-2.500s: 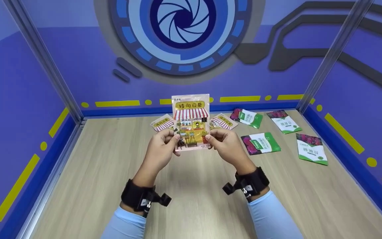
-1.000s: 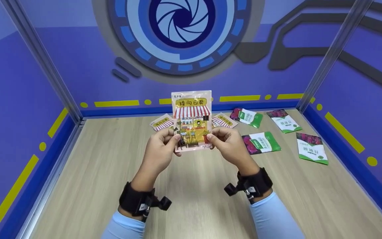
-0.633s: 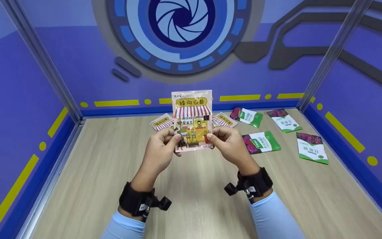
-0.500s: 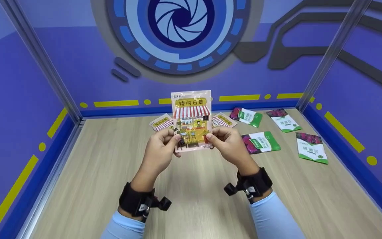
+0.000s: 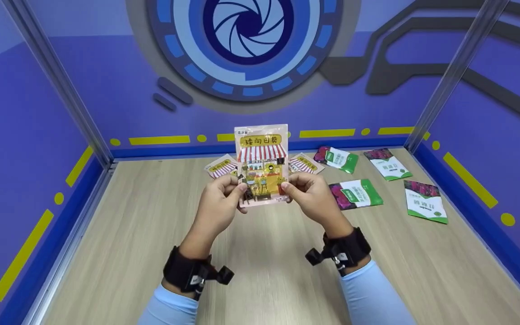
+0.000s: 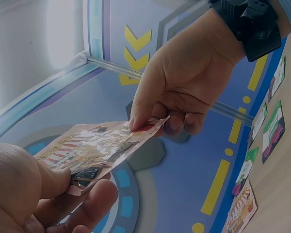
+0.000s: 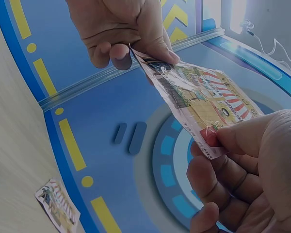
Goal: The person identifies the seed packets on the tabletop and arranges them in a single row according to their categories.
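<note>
A pink seed packet [image 5: 262,164] with a red-and-white striped awning print is held up above the table, its front facing the head camera. My left hand [image 5: 217,203] pinches its lower left edge, thumb on the front and fingers behind. On the opposite lower edge my right hand [image 5: 308,198] pinches it the same way. Both wrist views show the packet clear of the tabletop, its film slightly creased between the two thumbs. Behind it, two matching pink packets lie on the table, a left one [image 5: 222,167] and a right one [image 5: 306,164], each partly hidden.
Several green-and-white packets with magenta flowers lie at the right, among them a near one [image 5: 356,194] beside my right hand and an outer one [image 5: 425,201]. Blue printed walls enclose the wooden table [image 5: 151,234] at the back and sides.
Since the earliest frame the held packet has come slightly up and looks a little larger, with the right hand shifted slightly rightward. Both hands keep their pinch; the packets on the table stay put.
</note>
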{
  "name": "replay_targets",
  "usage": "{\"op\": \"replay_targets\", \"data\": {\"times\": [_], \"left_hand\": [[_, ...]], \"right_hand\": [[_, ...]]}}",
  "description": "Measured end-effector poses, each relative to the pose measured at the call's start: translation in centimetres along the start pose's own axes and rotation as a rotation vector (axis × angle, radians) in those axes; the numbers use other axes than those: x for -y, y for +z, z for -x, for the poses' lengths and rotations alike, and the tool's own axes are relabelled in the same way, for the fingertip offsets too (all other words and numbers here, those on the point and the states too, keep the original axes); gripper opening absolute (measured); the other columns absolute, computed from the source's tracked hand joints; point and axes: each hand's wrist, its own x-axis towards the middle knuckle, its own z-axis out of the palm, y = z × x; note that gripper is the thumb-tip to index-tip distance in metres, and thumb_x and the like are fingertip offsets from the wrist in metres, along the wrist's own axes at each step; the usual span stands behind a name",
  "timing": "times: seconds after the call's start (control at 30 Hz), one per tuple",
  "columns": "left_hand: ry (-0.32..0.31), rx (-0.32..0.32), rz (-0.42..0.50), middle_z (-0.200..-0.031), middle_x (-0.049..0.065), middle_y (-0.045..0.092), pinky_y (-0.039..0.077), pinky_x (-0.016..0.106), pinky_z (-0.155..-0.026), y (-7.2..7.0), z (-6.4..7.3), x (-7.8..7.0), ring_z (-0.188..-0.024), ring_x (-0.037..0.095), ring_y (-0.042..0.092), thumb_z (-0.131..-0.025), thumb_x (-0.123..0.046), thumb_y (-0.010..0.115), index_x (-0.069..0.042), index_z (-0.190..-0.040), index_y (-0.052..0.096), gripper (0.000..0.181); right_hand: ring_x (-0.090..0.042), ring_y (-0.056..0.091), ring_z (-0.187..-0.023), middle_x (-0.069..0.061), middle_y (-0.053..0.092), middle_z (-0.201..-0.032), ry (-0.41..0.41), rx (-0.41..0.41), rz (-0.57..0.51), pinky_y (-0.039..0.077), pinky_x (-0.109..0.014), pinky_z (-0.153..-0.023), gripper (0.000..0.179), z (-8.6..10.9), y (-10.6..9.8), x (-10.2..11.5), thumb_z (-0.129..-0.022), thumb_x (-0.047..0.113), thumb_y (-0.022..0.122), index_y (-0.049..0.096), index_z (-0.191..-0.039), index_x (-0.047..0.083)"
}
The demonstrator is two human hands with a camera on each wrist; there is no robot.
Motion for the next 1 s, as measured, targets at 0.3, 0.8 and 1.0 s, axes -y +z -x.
{"op": "replay_targets", "data": {"times": [0.3, 0.8, 1.0], "left_hand": [[-0.039, -0.004, -0.031, -0.068, 0.011, 0.063, 0.060, 0.040, -0.056, 0.1, -1.2, 2.5, -0.055, 0.027, 0.070, -0.103, -0.014, 0.065, -0.006, -0.091, 0.064, 0.014], [-0.259, -0.107, -0.136, -0.085, 0.013, 0.072, 0.058, 0.035, -0.053, -2.5, -3.3, 8.0, -0.057, 0.023, 0.068, -0.103, -0.012, 0.062, -0.003, -0.099, 0.065, 0.011], [-0.343, -0.134, -0.207, -0.102, 0.018, 0.074, 0.054, 0.032, -0.053, -6.5, -3.7, 10.9, -0.059, 0.024, 0.071, -0.105, -0.014, 0.059, -0.001, -0.109, 0.065, 0.015]], "right_hand": [[-0.023, 0.066, -0.068, -0.008, 0.073, -0.082, 0.069, 0.061, 0.064, 0.050, -0.028, -0.062, 0.016, -0.5, 0.0, -2.3, -0.100, 0.024, 0.070, 0.076, -0.096, 0.010], [-0.035, 0.050, -0.140, -0.015, 0.056, -0.148, 0.328, 0.172, 0.558, 0.039, -0.049, -0.117, 0.042, -0.3, -0.6, -8.9, -0.093, 0.030, 0.077, 0.072, -0.126, 0.005], [-0.044, 0.037, -0.148, -0.022, 0.036, -0.163, 0.417, 0.254, 0.710, 0.032, -0.058, -0.119, 0.066, 0.0, -1.5, -10.1, -0.089, 0.039, 0.080, 0.060, -0.144, 0.007]]}}
